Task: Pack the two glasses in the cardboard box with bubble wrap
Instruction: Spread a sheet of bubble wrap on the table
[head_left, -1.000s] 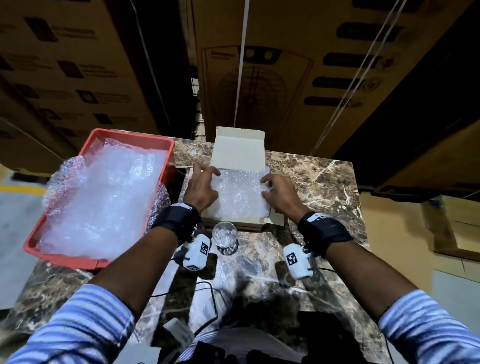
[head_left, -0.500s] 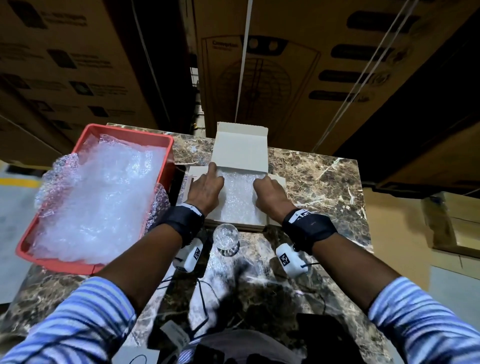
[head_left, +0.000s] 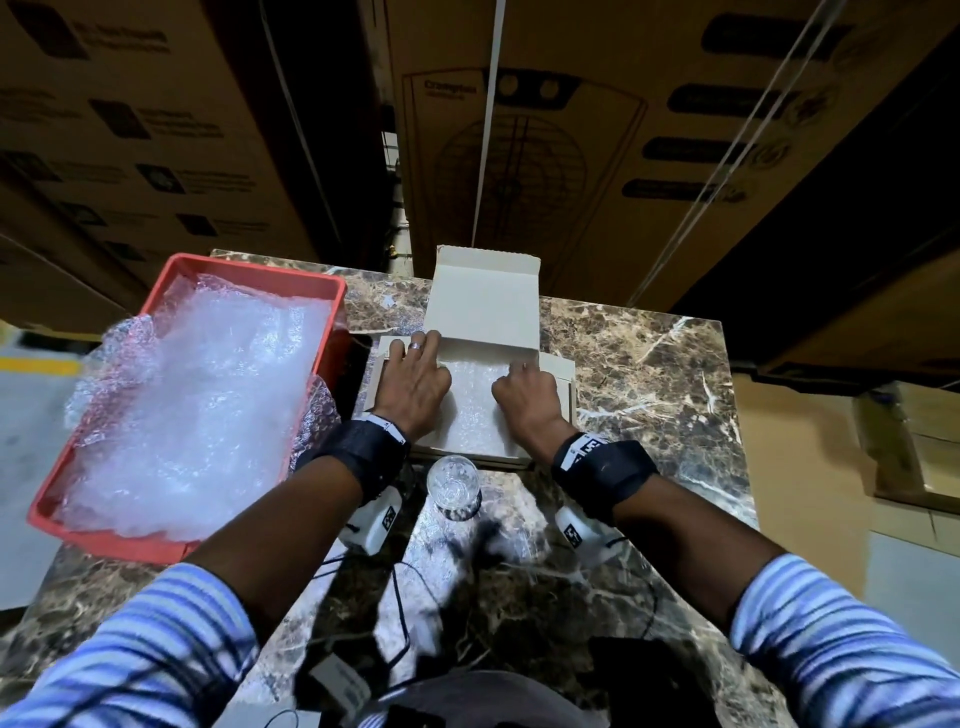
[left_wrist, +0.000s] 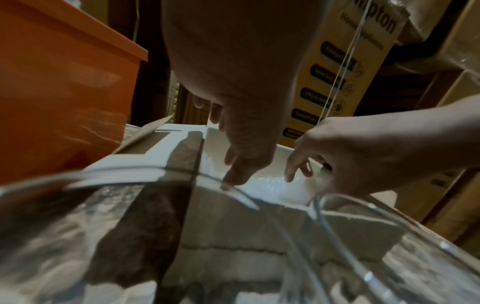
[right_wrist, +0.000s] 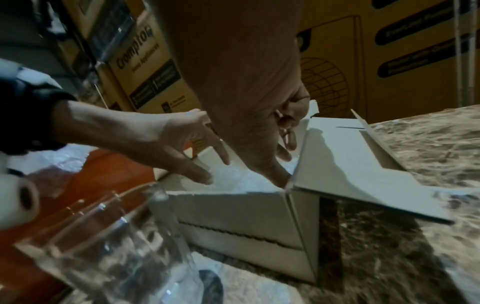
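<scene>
Glass (head_left: 453, 487): one clear tumbler stands upright on the marble table (head_left: 649, 374), just beside the near wall of the box and between the two wrists, within easy reach, probably so that it can go in once the lining is down. A second glass cannot be made out as a separate item.

Far left: a red tray (head_left: 249, 270) heaped with loose bubble wrap (head_left: 197, 405), some spilling over its left rim; it sits beside the box, apparently as the supply of padding.

Left hand (head_left: 413, 384): fingers straight and spread, palm down on the left part of the sheet and the box's left flap, gripping nothing. The flat pose suggests pressing, to bed the sheet against the floor of the box.

Centre: the box (head_left: 485, 457), white card, lid flap (head_left: 483, 301) tipped back away from the person and side flaps folded outward, which leaves the opening free. A sheet (head_left: 475, 410) of bubble wrap lies inside, between the hands.

Right hand (head_left: 527, 397): fingers bent downward, tips on the sheet at the right inner wall; the right wrist view shows the thumb in the near right corner. It appears to tuck rather than grasp, with nothing enclosed.

Judged stage: lining the box; the visible glass is not yet packed.
</scene>
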